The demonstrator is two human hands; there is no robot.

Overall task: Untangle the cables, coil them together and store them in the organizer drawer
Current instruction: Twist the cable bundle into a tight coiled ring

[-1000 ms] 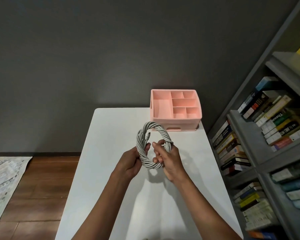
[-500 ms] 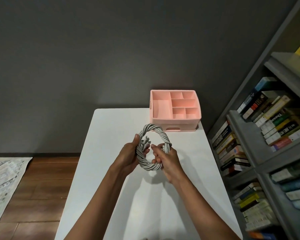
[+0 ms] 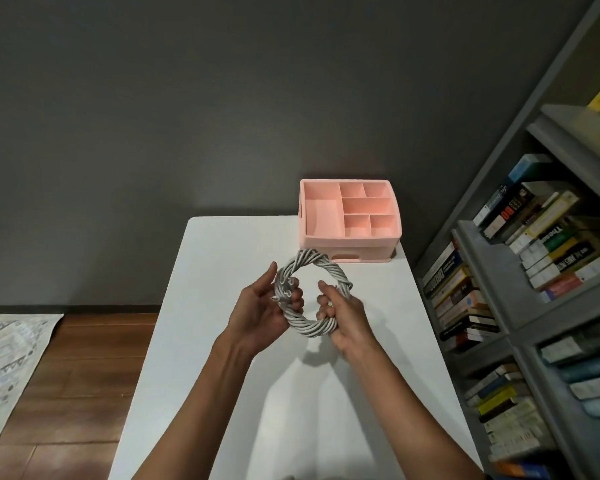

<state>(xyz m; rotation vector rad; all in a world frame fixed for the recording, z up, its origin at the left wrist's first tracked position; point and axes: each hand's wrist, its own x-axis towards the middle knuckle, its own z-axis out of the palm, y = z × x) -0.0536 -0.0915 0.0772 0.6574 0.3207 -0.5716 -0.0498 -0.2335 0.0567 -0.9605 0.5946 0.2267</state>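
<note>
A ring of grey cables (image 3: 321,263), twisted together into one coil, is held up above the white table (image 3: 222,258). My left hand (image 3: 260,313) holds the coil's left side, where several plug ends stick out. My right hand (image 3: 345,315) grips the coil's lower right side, fingers curled round the strands. Behind the coil, at the table's far right corner, stands the pink organizer (image 3: 352,242) with open top compartments. Its drawer front, with a slot handle, is pushed in at the bottom.
A grey bookshelf (image 3: 492,271) packed with books runs along the table's right side. A dark wall stands right behind the table. To the left lie wooden floor (image 3: 84,375) and a patterned rug (image 3: 7,358).
Both hands turned the coil and squeezed it into a tighter, rounder ring, shifting their grip along it. The coil stayed in front of the organizer.
</note>
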